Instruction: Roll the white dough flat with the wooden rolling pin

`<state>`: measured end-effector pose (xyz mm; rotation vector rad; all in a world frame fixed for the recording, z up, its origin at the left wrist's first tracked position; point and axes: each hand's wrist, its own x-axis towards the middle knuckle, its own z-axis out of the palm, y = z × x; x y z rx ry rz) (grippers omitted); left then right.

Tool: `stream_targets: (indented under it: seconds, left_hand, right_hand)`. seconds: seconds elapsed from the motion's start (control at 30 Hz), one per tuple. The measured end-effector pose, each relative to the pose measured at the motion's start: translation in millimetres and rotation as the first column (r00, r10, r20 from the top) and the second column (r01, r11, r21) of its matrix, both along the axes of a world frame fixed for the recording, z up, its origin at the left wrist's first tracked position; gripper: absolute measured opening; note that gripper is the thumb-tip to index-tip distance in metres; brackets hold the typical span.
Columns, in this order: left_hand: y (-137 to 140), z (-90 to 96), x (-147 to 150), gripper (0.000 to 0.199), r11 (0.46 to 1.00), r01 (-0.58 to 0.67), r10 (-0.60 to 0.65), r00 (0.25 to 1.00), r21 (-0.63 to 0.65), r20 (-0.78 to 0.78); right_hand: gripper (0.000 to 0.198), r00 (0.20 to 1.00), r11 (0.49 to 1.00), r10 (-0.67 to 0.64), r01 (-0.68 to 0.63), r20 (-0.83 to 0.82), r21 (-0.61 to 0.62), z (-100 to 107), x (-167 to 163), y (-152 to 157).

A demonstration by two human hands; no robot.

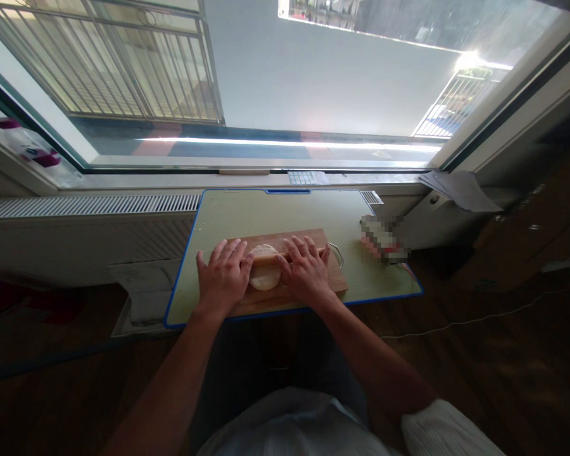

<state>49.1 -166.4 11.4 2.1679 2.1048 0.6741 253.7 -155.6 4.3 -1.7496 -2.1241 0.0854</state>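
Observation:
A rolling pin point(265, 260) lies across a flat round of pale dough point(265, 280) on a wooden cutting board point(333, 282). On the pin's left end rests my left hand point(224, 273), palm down, its thumb by the dough. My right hand point(308, 266) covers the right part of the pin, with the fingers laid over it and the thumb toward the dough. Both hands hold the pin from above and hide its ends in part. A metal handle point(337, 254) sticks out at the board's right end.
The board sits on a small greenish table point(247, 209) with a blue rim. A blurred-out item point(384, 240) is at its right side. Behind stand a radiator point(90, 206) and a window sill with papers point(460, 190) and a bottle point(28, 149).

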Motion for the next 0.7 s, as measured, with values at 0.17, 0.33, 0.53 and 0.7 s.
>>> stream_targets:
  seconds: [0.17,0.33,0.53,0.7]
  left_hand:
    - [5,1.0,0,0.054,1.0,-0.011,0.011,1.0,-0.007,-0.012]
    - [-8,-4.8,-1,0.055,1.0,0.004,-0.003,1.0,0.028,-0.013]
    - [-27,-9.6,-2,0.057,0.998,0.016,-0.016,1.0,0.056,0.003]
    - [-40,-14.3,-2,0.058,0.998,0.031,-0.031,1.0,0.054,0.001]
  right_hand:
    - [0.053,1.0,1.0,0.0,0.0,-0.006,0.01,0,0,2]
    - [0.052,1.0,1.0,0.0,0.0,-0.02,0.01,-1,3,-10]
    - [0.055,1.0,1.0,0.016,-0.015,-0.025,0.024,-1,7,-29]
    - [0.058,1.0,0.999,0.025,-0.025,-0.003,0.033,-2,11,-44]
